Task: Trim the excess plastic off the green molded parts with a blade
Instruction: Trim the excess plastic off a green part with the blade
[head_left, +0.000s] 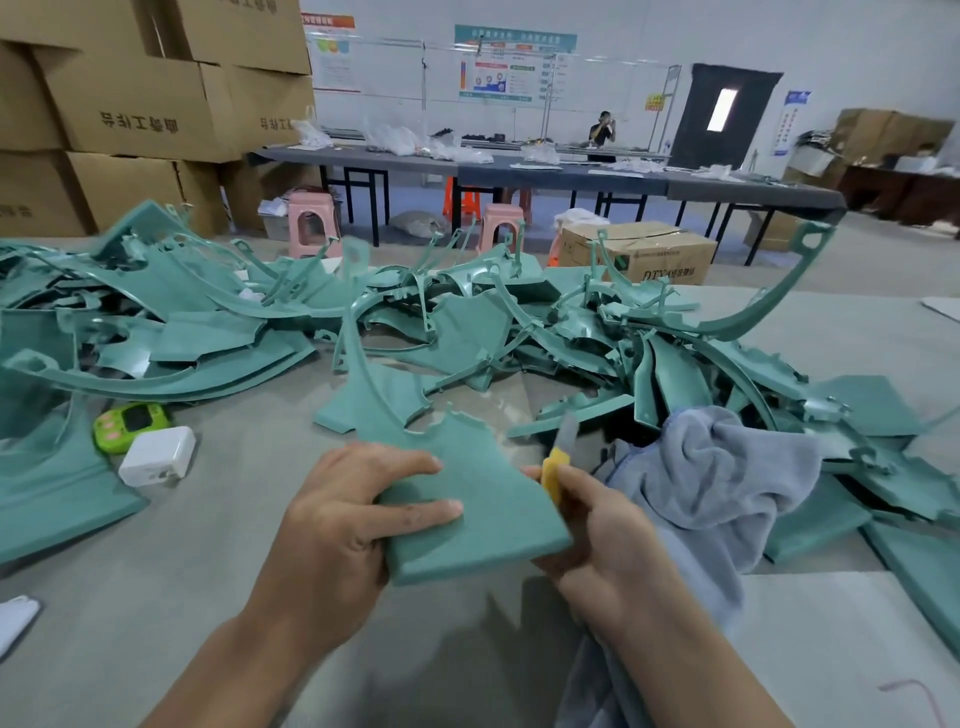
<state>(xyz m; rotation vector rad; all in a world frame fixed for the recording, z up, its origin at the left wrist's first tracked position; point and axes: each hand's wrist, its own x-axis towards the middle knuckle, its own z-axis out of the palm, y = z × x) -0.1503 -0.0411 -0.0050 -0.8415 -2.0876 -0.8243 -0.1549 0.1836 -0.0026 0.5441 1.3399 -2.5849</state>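
On the table (208, 545), a parts pile (467, 322) lies behind the held part (467, 499), charger (157, 456) left, cloth (717, 467) right.

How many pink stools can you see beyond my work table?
2. One pink stool stands by the stacked cartons; the second pink stool is right of it, beside an orange stool. The green parts pile could hide more.

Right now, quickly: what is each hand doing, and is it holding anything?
Left hand: grips the green molded part.
Right hand: grips the yellow-handled blade at the part's right edge.
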